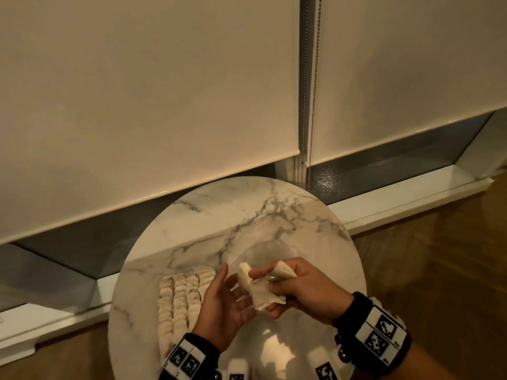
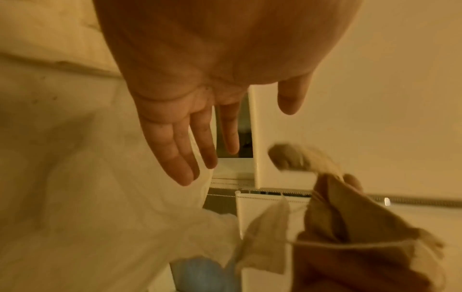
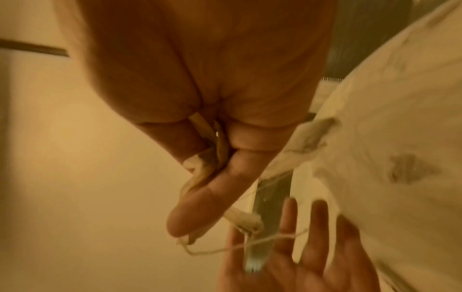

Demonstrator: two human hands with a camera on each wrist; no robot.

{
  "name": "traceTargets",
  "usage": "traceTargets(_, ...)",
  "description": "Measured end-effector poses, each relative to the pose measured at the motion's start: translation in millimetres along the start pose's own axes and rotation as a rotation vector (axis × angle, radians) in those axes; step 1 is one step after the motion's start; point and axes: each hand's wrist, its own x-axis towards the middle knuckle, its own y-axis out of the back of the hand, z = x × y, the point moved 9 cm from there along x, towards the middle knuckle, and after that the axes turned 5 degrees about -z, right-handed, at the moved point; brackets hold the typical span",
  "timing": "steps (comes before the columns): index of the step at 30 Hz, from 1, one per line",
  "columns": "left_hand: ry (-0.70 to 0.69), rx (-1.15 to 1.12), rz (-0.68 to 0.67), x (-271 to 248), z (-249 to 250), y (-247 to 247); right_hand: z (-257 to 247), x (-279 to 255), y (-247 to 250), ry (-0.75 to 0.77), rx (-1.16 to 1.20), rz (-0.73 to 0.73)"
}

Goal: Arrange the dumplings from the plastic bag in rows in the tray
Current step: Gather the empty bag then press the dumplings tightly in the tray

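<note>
Pale dumplings [image 1: 181, 300] lie in close rows on the left of a round marble table [image 1: 247, 215]; the tray under them does not show clearly. Just right of them my right hand [image 1: 296, 283] pinches a crumpled, floury plastic bag [image 1: 260, 294] above the table. In the right wrist view the thumb and fingers of the right hand [image 3: 220, 171] squeeze the folded bag [image 3: 200, 170]. My left hand [image 1: 233, 294] is held palm up beside the bag with straight fingers [image 2: 185, 150] and holds nothing. The bag [image 2: 325, 207] hangs to the right of those fingers.
White roller blinds with a bead chain [image 1: 315, 78] hang behind the table above a low white sill [image 1: 397, 198]. Wooden floor [image 1: 439, 270] lies to the right. The table's far half is bare marble. Something blue [image 2: 200, 274] shows blurred below the left hand.
</note>
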Motion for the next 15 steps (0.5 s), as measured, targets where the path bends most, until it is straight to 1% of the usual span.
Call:
traceTargets(1, 0.025, -0.089, -0.073, -5, -4, -6, 9, 6, -14, -0.038, -0.024, -0.037)
traceTargets(2, 0.044, -0.166, -0.116, -9, -7, -7, 18, 12, -27, -0.075, -0.061, -0.061)
traceTargets(3, 0.063, -0.224, -0.126, -13, -9, -4, 27, 19, -37, -0.106, -0.106, -0.073)
traceTargets(5, 0.092, -0.277, -0.096, -18, -12, 9, 40, 32, -54, -0.120, -0.225, -0.100)
traceTargets(7, 0.105, -0.288, -0.058, -22, -13, 26, 47, 43, -67, -0.073, -0.399, -0.119)
traceTargets(11, 0.149, -0.327, -0.002, -31, -10, 57, 53, 62, -90, 0.005, -0.663, -0.052)
traceTargets(13, 0.140, -0.367, 0.019, -33, -6, 72, 55, 72, -106, 0.044, -0.727, -0.041)
traceTargets(15, 0.120, -0.408, 0.027, -34, -1, 84, 60, 84, -120, 0.083, -0.840, -0.041)
